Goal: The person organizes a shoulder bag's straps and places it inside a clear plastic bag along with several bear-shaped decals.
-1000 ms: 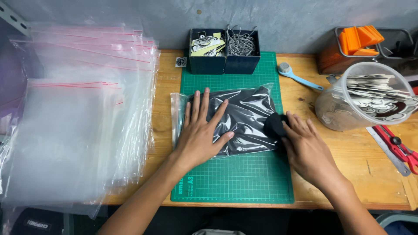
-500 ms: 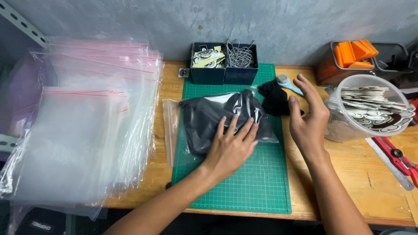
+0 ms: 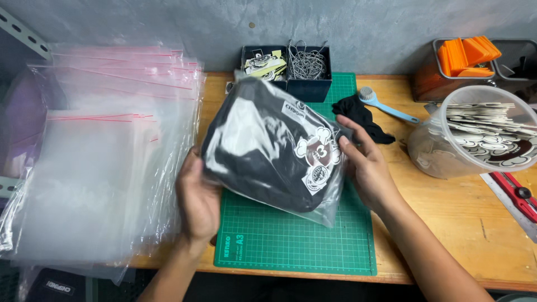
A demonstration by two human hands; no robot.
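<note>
Hidden: fingers of left hand (image 3: 197,202) and right hand (image 3: 366,168) behind bagged black garment (image 3: 274,151)
Grip: both hands clasp the bag, lifted above green mat (image 3: 296,240)
Surface: wooden table (image 3: 458,223), grey wall (image 3: 363,28)

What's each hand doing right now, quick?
Left hand: closed on the left edge of the bagged black garment, holding it above the green cutting mat.
Right hand: gripping the bag's right edge.
</note>
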